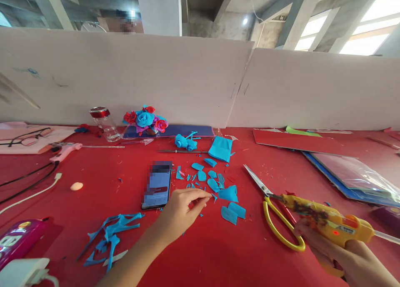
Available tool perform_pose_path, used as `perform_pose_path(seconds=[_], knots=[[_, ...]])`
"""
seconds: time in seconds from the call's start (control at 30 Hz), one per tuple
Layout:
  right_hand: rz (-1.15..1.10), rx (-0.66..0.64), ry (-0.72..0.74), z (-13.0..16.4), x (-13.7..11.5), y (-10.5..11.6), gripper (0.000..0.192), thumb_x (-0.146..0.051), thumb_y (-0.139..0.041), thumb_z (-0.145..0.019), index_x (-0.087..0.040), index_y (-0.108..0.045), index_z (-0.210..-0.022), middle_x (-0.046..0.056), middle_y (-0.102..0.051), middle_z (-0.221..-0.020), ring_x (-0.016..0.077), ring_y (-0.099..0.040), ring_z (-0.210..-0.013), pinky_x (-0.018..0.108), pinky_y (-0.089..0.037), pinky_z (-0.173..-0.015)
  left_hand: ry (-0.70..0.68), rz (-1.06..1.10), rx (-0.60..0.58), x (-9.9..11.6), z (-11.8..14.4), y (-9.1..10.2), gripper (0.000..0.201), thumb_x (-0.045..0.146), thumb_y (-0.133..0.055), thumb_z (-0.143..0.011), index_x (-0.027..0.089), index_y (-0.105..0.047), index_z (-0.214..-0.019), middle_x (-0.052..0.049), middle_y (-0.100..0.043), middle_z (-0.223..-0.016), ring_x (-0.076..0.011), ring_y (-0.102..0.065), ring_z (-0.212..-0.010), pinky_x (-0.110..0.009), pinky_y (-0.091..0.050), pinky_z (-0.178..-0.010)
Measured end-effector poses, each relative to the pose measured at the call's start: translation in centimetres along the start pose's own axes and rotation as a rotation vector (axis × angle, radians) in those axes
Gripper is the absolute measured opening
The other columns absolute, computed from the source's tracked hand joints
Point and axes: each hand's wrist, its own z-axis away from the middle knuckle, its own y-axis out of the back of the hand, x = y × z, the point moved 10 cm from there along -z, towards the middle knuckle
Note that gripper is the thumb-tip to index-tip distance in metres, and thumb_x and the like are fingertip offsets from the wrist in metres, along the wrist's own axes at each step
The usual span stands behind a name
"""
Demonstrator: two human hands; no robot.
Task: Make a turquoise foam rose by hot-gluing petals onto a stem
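Note:
Near the middle of the red table, my left hand (184, 207) is closed in a pinch on a small blue paper piece (214, 198). Around its fingertips lie several blue petal-shaped cutouts (229, 214), some with slightly curled edges. On the right, my right hand (340, 253) grips a yellow hot glue gun (331, 224), its nozzle pointing left and its small red light lit. Just behind that nozzle, yellow-handled scissors (271, 207) lie with blades slightly apart, partly hidden by the gun and hand. A phone (158, 185) rests left of my left hand.
Blue scraps (114, 237) lie at front left. A flower bouquet (145, 120), glass bottle (105, 124), blue paper roses (186, 142) and folded blue sheet (220, 148) stand or lie farther back. A pink glue gun (67, 151) and cables are left; plastic-covered sheets (353, 176) are right.

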Motion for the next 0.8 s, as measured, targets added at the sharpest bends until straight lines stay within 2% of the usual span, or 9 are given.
perform_pose_path(seconds=[0.1,0.27,0.47,0.57,0.7,0.8], knots=[[-0.063,-0.119,-0.119,0.1,1.4,-0.8,0.042,-0.051,-0.077,-0.041,-0.017,-0.052,-0.043,-0.002,-0.036,-0.041,0.0075,-0.028,-0.042,0.022,-0.021,-0.039,0.019,0.039,0.011,0.2,0.0,0.1,0.016,0.013,-0.057,-0.084,0.019,-0.072,-0.086,0.000,-0.072,-0.076,-0.0119,-0.066,-0.068,-0.019,-0.051,-0.065],[-0.173,-0.055,-0.087,0.8,0.9,-0.5,0.040,-0.050,-0.077,-0.044,-0.018,-0.056,-0.054,-0.003,-0.037,-0.041,0.0091,-0.032,-0.042,0.022,-0.023,-0.039,0.075,0.153,0.029,0.0,0.0,0.2,0.017,0.015,-0.058,-0.084,0.023,-0.073,-0.089,0.002,-0.075,-0.082,-0.0115,-0.069,-0.075,-0.016,-0.052,-0.068],[-0.280,-0.056,-0.021,1.3,-0.4,-1.4,0.038,-0.047,-0.078,-0.047,-0.016,-0.056,-0.048,-0.003,-0.034,-0.041,0.0060,-0.027,-0.038,0.022,-0.020,-0.036,0.011,0.249,0.060,0.8,0.3,0.5,0.018,0.013,-0.061,-0.082,0.026,-0.073,-0.087,0.004,-0.075,-0.087,-0.0118,-0.070,-0.081,-0.017,-0.054,-0.073],[-0.346,-0.025,-0.035,1.4,-0.5,-1.2,0.038,-0.050,-0.077,-0.047,-0.017,-0.061,-0.055,-0.003,-0.035,-0.042,0.0069,-0.028,-0.038,0.021,-0.019,-0.035,0.013,0.294,0.054,0.8,0.4,0.4,0.018,0.013,-0.060,-0.083,0.027,-0.072,-0.087,0.004,-0.075,-0.085,-0.0122,-0.070,-0.080,-0.018,-0.054,-0.072],[-0.358,-0.063,-0.064,1.6,0.0,-1.3,0.030,-0.037,-0.080,-0.049,-0.016,-0.061,-0.058,-0.004,-0.034,-0.043,0.0056,-0.027,-0.039,0.021,-0.020,-0.036,0.035,0.412,0.039,0.7,0.3,0.3,0.016,0.015,-0.061,-0.083,0.026,-0.072,-0.083,0.003,-0.075,-0.085,-0.0144,-0.069,-0.082,-0.022,-0.055,-0.074],[-0.360,-0.037,-0.084,1.6,0.8,-0.9,0.028,-0.031,-0.080,-0.045,-0.017,-0.063,-0.062,-0.004,-0.037,-0.043,0.0071,-0.029,-0.039,0.022,-0.021,-0.036,0.026,0.485,0.036,0.7,0.2,0.4,0.014,0.016,-0.063,-0.082,0.025,-0.072,-0.079,0.002,-0.075,-0.085,-0.0158,-0.070,-0.081,-0.024,-0.055,-0.073]])
